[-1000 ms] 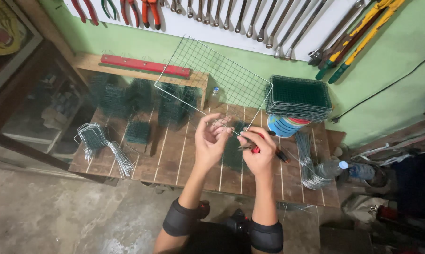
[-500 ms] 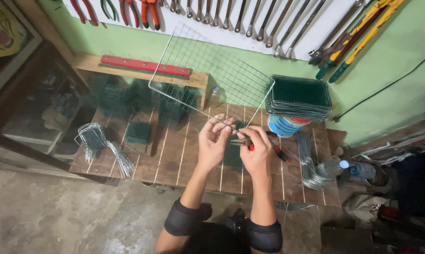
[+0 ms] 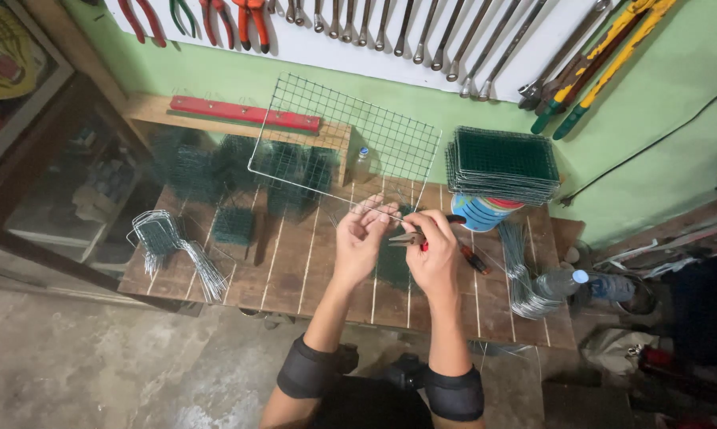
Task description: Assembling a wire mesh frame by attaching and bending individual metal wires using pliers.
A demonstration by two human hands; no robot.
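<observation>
Both hands grasp: left (image 3: 364, 238) the wire mesh panel (image 3: 350, 131), right (image 3: 434, 254) pliers (image 3: 410, 237), beside stacked mesh (image 3: 503, 163).

View: head camera, single, worn above the person's arms.
Facing: steeply down and forward, onto the wooden bench (image 3: 311, 270) and up the green wall (image 3: 660, 111) at 12 o'clock.
Range: near; left hand (image 3: 362, 238) and right hand (image 3: 436, 256) sit mid-frame.
Edges: floor at 7 o'clock, tool rack (image 3: 390, 32) at 12 o'clock.
Shared area: none, one view only.
</observation>
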